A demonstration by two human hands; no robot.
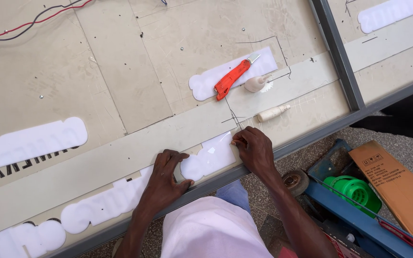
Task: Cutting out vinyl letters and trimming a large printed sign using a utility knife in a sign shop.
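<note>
A long white cut-out acrylic strip with a lumpy outline (211, 157) lies along the near edge of the beige worktable (120, 86). My left hand (166, 179) presses flat on it with fingers spread. At the strip's right end my right hand (253, 149) has its fingertips pinched together on the corner, by a pencilled mark. Neither hand has lifted the strip off the table.
An orange utility knife (232, 79) rests on another white cut-out (206, 81) farther back, with a small glue bottle (258, 83) and a cream tube (272, 112) nearby. More white cut-outs (29, 141) lie left. Red and black wires (25, 21) run top left. A blue cart, green object and cardboard box (397, 186) stand at right.
</note>
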